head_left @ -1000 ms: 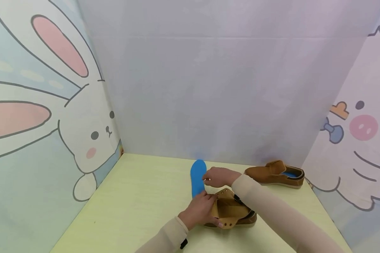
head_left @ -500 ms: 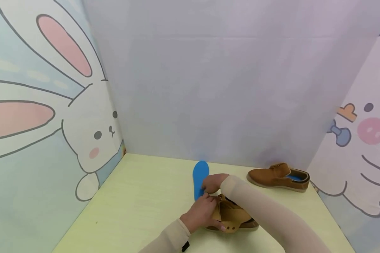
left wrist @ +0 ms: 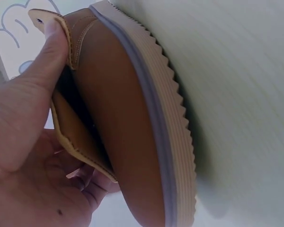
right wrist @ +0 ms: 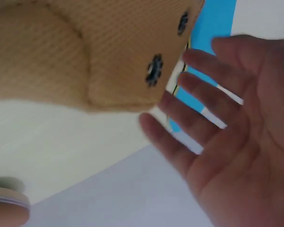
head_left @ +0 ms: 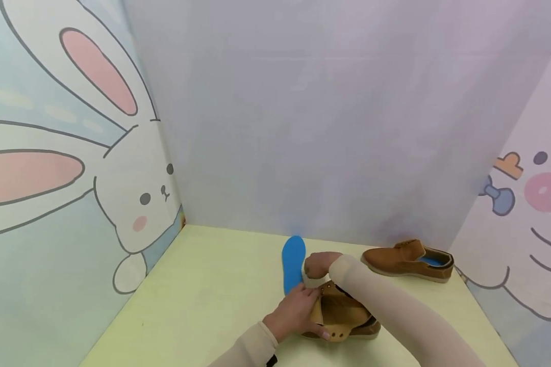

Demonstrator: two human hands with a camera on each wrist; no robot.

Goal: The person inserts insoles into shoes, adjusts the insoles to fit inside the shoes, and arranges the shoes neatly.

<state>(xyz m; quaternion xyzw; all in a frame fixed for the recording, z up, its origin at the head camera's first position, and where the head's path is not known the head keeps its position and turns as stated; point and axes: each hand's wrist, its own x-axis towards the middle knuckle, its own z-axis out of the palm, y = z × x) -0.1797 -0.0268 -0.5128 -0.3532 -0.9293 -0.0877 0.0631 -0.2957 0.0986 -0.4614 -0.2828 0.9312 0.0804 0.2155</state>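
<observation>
A brown leather shoe (head_left: 365,331) with its eyelet flaps spread apart stands near the front of the table. My left hand (head_left: 294,313) grips the shoe's front part; in the left wrist view the thumb lies against an eyelet flap (left wrist: 64,40) and the fingers are at the other side of the tongue (left wrist: 78,142). Just beyond the shoe is my right hand (right wrist: 241,123), fingers extended and slightly bent, beside the far eyelet flap (right wrist: 118,56) and holding nothing. A blue insole (head_left: 294,260) lies flat behind the left hand, its near end hidden.
A second brown shoe (head_left: 395,262) with a blue insole inside stands at the back right. A grey backdrop (head_left: 303,127) closes off the rear of the pale yellow table (head_left: 202,295). Cartoon-printed panels (head_left: 133,214) stand at both sides.
My right hand first came down over the insole toward the left hand's fingers, then drew back rightward off the insole. The left hand keeps its grip on the shoe.
</observation>
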